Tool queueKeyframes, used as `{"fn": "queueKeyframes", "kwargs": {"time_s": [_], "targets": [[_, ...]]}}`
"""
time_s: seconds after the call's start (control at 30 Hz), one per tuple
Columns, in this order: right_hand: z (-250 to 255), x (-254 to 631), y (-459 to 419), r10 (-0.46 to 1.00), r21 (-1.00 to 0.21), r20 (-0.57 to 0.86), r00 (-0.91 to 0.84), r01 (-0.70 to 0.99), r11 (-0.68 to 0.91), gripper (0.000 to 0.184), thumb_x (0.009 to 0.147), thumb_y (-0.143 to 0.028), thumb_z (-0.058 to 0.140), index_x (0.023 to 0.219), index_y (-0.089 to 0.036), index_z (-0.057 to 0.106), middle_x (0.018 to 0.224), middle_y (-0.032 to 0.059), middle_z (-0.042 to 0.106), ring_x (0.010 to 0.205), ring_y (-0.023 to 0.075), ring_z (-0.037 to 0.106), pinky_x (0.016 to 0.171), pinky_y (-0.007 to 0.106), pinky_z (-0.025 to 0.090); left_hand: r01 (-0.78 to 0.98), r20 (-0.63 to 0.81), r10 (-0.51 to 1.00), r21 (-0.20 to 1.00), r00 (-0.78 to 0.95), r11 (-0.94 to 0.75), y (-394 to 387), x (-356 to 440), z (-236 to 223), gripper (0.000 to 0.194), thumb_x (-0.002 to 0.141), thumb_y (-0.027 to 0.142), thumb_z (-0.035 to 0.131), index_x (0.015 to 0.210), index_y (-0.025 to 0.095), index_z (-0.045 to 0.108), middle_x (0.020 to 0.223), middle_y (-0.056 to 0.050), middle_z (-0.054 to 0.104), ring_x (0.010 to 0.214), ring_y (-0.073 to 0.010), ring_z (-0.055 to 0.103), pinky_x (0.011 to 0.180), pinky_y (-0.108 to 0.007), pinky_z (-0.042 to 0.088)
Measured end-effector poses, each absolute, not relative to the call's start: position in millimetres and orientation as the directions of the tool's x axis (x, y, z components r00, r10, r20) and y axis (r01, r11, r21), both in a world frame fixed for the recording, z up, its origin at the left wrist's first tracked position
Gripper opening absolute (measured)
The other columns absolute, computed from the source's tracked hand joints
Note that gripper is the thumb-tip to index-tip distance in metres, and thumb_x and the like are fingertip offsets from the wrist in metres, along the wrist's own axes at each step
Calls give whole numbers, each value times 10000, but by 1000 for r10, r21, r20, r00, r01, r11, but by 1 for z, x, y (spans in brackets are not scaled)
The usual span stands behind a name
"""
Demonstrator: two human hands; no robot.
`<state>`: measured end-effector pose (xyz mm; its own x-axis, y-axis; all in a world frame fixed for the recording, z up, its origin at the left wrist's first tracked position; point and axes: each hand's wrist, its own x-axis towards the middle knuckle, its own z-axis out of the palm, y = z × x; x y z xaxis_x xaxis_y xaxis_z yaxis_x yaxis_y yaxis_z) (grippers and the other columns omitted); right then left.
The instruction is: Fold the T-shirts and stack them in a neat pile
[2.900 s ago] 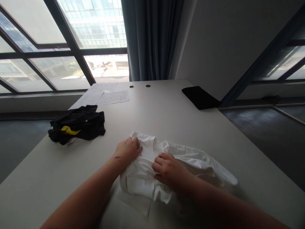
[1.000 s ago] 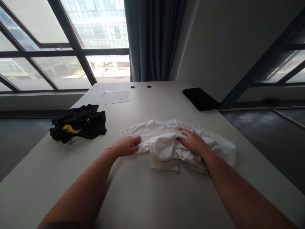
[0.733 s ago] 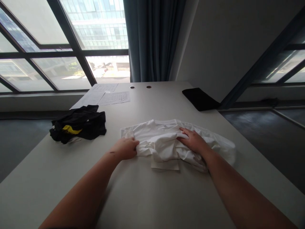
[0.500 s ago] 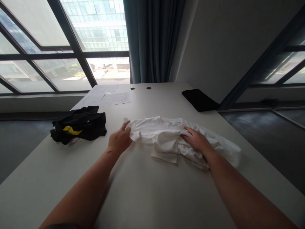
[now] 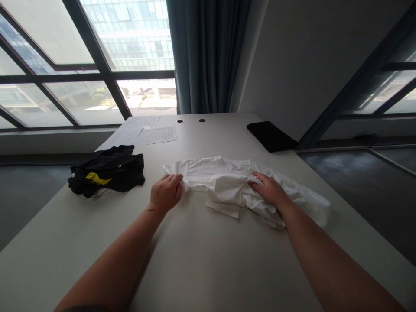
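A T-shirt (image 5: pixel 208 171) lies on the table (image 5: pixel 208 268), with a bag (image 5: pixel 107 173) to its left and papers (image 5: pixel 156 135) behind the bag.

A plain white T-shirt (image 5: pixel 224 182) lies in unpatterned folds on a pale grey table (image 5: pixel 208 264), near a black bag (image 5: pixel 108 173) marked with a vivid yellow patch (image 5: pixel 96 178). White papers (image 5: pixel 155 135) carry rows of dark print, and a black pad (image 5: pixel 271 136) shows one solid colour. Behind them hangs a slate-blue curtain (image 5: pixel 203 56) in darker vertical pleats, beside black window frames (image 5: pixel 97 73) forming a slanted grid. A pale grey wall (image 5: pixel 308 65) rises above a mottled dark grey floor (image 5: pixel 344 182).
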<state>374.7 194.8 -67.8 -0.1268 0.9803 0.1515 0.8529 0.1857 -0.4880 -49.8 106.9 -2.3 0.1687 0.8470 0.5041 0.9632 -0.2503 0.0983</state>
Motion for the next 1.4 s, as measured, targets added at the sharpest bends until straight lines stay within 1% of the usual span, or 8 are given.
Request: {"fn": "queueKeyframes", "kwargs": {"time_s": [0.13, 0.27, 0.47, 0.63, 0.77, 0.97, 1.17, 1.4], "targets": [[-67, 375, 195, 981, -488, 144, -127, 854, 181, 546, 937, -514, 631, 1377, -194, 672, 1353, 146, 709, 1286, 335, 639, 1140, 469, 442, 968, 402, 896, 78, 190, -241, 107, -41, -5, 364, 1039, 435, 471, 1175, 223, 734, 895, -83, 764, 1023, -294, 673, 951, -433, 467], [-69, 374, 196, 975, -484, 169, -144, 850, 209, 481, 939, -504, 620, 1306, -204, 706, 1424, 138, 669, 1307, 338, 624, 1150, 481, 433, 995, 186, 977, -23, 102, -99, 109, -41, -8, 436, 1006, 543, 500, 987, 215, 787, 1136, -143, 731, 1105, -339, 638, 928, -460, 459], [-71, 375, 197, 968, -488, 193, -160, 840, 237, 455, 934, -507, 616, 1257, -204, 719, 1430, 136, 664, 1309, 330, 624, 1150, 470, 443, 987, -45, 992, -117, -118, 112, 110, -50, 0, 342, 901, 415, 627, 1116, 178, 749, 1244, -179, 684, 1098, -349, 645, 860, -419, 466], [-74, 376, 199, 959, -483, 214, -183, 834, 267, 396, 933, -503, 617, 1174, -214, 741, 1428, 128, 665, 1308, 329, 622, 1151, 479, 444, 971, 118, 977, -139, -177, 193, 114, -72, 17, 298, 908, 147, 502, 1109, 177, 720, 1143, -167, 718, 1042, -325, 667, 814, -412, 441], [-78, 377, 201, 956, -482, 223, -191, 831, 279, 383, 931, -503, 624, 1159, -220, 746, 1425, 125, 668, 1303, 328, 625, 1144, 481, 450, 975, 318, 933, -87, -167, 205, 114, -100, 39, 298, 924, 143, 471, 1020, 196, 748, 1069, -144, 748, 1067, -323, 663, 860, -424, 440], [-77, 377, 200, 953, -483, 235, -189, 829, 283, 428, 928, -506, 633, 1230, -220, 736, 1402, 130, 681, 1286, 327, 638, 1141, 481, 458, 977, -51, 988, -162, -145, 135, 110, -118, 55, 282, 870, 185, 540, 974, 280, 785, 1022, -70, 788, 973, -287, 714, 778, -352, 464], [-77, 378, 200, 959, -482, 226, -171, 836, 262, 477, 927, -519, 623, 1271, -202, 719, 1398, 145, 680, 1293, 337, 632, 1146, 488, 455, 994, -16, 1000, -113, -12, 11, 112, -65, 9, 434, 1056, 422, 396, 1299, 207, 684, 1299, -141, 711, 1144, -292, 675, 953, -391, 491], [-72, 375, 197, 950, -490, 234, -205, 819, 298, 458, 927, -482, 612, 1268, -196, 720, 1384, 132, 692, 1289, 325, 633, 1155, 481, 449, 985, 160, 972, 50, -169, 163, 127, -74, -21, 508, 1053, 463, 396, 1436, 202, 605, 1418, -171, 624, 1192, -333, 646, 999, -444, 500]]}}
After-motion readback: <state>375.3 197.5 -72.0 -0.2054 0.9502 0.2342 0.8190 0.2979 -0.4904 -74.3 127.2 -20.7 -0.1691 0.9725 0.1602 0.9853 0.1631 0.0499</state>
